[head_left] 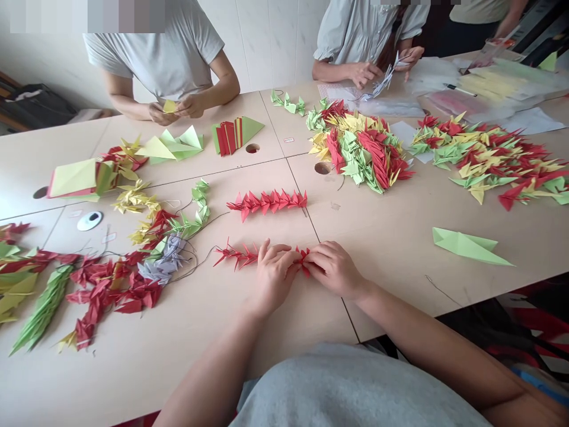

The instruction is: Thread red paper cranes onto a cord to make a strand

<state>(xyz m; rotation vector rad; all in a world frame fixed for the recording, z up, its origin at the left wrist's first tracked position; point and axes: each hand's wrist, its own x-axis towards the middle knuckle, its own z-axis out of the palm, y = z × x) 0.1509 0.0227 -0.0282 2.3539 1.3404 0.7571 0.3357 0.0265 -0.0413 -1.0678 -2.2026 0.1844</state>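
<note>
My left hand [278, 270] and my right hand [333, 267] meet low over the table, fingers closed on a small red folded-paper crane [304, 254]. A row of red paper cranes [237, 256] lies to the left of my left hand, with a dark thread running from its far end. Whether the pinched crane is joined to that row is hidden behind my fingers. Just beyond my hands lies another red crane strand [269, 203]. A folded light-green paper piece [466, 244] rests to the right, with a dark thread [442, 289] near the table edge.
Multicoloured crane strands [368, 148] are heaped at the back centre, and more [511, 154] at the right. Strands with dark threads [102, 284] spread over the left. Folded sheets [73, 181] lie there too. Across the table, one person [155, 59] holds yellow paper; another [368, 47] handles pale cranes.
</note>
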